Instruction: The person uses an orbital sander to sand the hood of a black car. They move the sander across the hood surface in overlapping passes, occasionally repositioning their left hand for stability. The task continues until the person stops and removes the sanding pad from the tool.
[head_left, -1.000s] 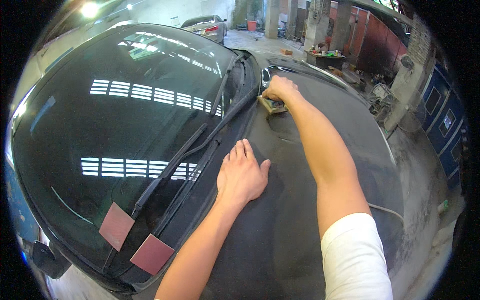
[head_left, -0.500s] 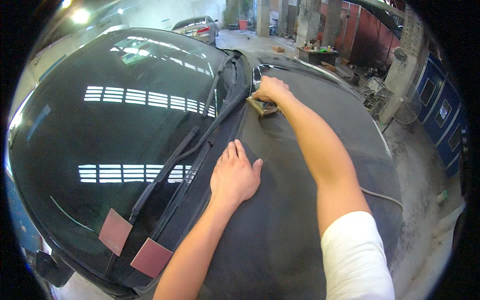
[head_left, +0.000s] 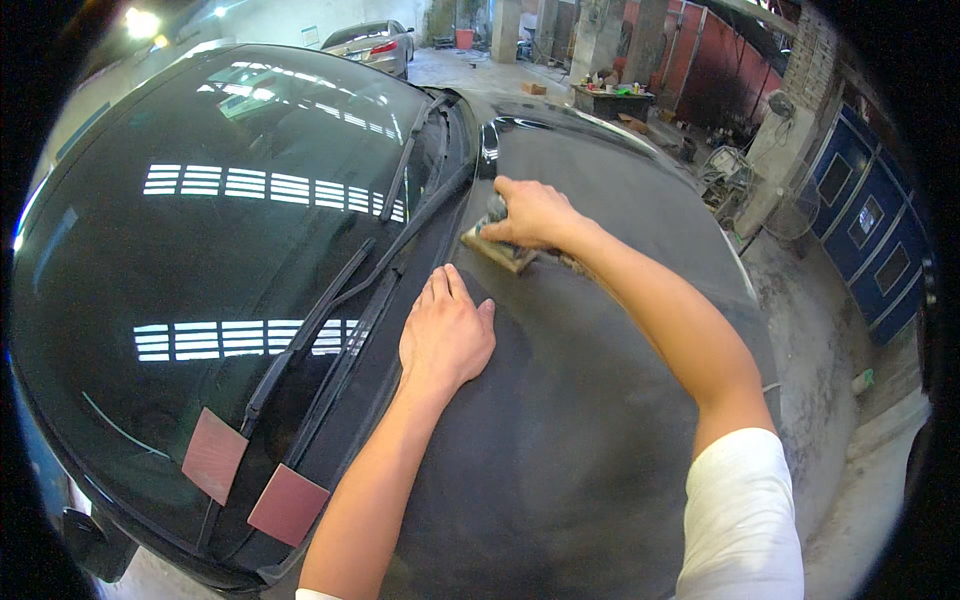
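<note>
Right hand: fingers wrapped around flat-padded tool, pad on dark hood near windshield. Left hand palm-down, fingers extended, gripping nothing. Advisable: pad level, light even pressure, glass avoided.

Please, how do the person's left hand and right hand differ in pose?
The left hand lies flat on the hood, fingers stretched; the right hand curls around a flat-based tool. The left hand appears lower in the picture, the right hand higher. Both are bare.

Grey floor, blue panels, bright lamp
</note>
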